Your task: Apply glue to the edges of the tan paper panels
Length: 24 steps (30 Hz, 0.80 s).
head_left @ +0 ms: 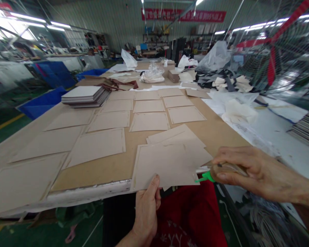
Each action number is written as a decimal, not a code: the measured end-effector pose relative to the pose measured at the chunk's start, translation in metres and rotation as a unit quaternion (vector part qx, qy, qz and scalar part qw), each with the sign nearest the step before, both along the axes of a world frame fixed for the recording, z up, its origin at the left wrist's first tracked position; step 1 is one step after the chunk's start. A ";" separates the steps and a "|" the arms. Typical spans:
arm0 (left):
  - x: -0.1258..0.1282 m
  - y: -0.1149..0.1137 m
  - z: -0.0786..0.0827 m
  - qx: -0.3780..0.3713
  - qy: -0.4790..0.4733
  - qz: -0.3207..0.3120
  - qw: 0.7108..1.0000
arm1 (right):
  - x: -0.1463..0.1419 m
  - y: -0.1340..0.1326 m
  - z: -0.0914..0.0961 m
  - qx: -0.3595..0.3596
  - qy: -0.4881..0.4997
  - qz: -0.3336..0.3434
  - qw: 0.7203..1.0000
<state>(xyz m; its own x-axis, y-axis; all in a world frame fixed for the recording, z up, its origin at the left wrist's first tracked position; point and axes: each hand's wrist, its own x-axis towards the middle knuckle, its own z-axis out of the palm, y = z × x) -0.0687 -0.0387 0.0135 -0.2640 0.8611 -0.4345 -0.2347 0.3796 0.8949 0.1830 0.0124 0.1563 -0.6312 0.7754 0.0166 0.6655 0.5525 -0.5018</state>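
My left hand pinches the near edge of a beige cardboard sheet that overhangs the table's front edge, thumb on top. My right hand is closed around a brown-handled tool with a green tip, held against the sheet's right corner. Two more loose beige sheets lie fanned under and behind the held one. Rows of the same beige sheets are laid flat over the brown tabletop.
A stack of white-topped boards sits at the far left of the table. Plastic bags, fabric scraps and boxes crowd the far end. White material lies to the right. Blue bins stand left. Red cloth is below me.
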 end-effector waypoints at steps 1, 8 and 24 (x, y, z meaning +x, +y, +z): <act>0.000 0.000 0.000 -0.001 0.001 0.000 1.000 | 0.001 0.000 0.000 -0.002 0.000 0.000 1.000; 0.000 0.001 0.003 -0.007 -0.006 0.007 1.000 | 0.001 0.028 -0.012 0.071 0.001 -0.059 0.996; 0.000 0.001 0.002 0.003 0.005 0.003 1.000 | 0.014 -0.025 -0.017 0.080 0.032 0.000 0.996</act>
